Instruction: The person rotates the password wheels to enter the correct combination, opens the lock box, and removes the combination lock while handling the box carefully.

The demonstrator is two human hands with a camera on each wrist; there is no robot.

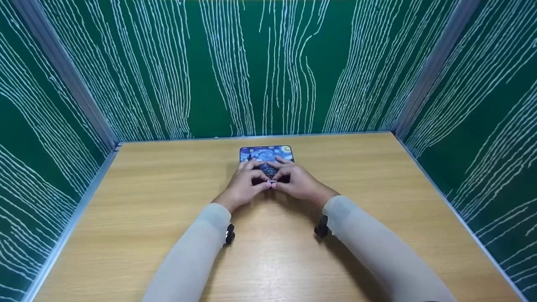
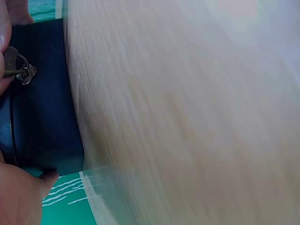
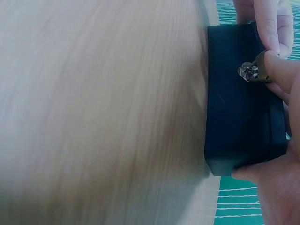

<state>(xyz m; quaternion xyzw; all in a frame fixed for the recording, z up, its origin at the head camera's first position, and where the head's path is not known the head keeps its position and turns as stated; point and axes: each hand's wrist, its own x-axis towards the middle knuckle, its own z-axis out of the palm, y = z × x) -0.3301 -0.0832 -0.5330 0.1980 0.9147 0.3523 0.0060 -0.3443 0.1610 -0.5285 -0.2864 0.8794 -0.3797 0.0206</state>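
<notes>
While the dark, picture-lidded box (image 1: pixel 265 153) is set on the wooden table (image 1: pixel 270 260), the metal fastening (image 3: pixel 249 71) on its front — perhaps a small padlock, partly hidden — is pinched by the left hand (image 1: pixel 245 184) and the right hand (image 1: pixel 300 182). Both thumbs are brought close together.

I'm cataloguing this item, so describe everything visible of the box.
The box has a blue, swirling painted-style picture on top and plain dark, metal-looking sides, lightly scratched in front. Its top corners look rounded. The lid looks closed; a metal clasp sits mid-front. It lies flat on the wooden table. The left hand and right hand both touch it, their thumbs at the clasp.
</notes>
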